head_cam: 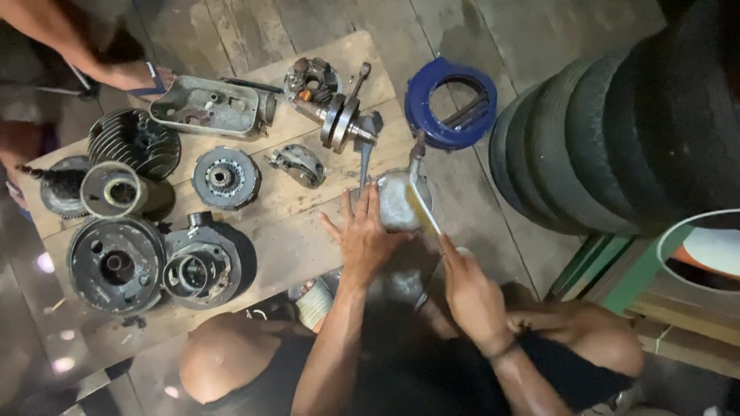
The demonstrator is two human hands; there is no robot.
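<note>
Grey metal of a small engine cover (395, 202) is pressed to the wooden board (293, 231) near its right edge by the left hand (362, 239), fingers spread flat. A yellow-handled brush (422, 206) is gripped in the closed right hand (470, 296) and laid across the cover. Should the cover be pushed sideways, it could slide off the board's edge. No labels or packages can be made out; a blue round housing (451, 102) lies beyond on the floor.
</note>
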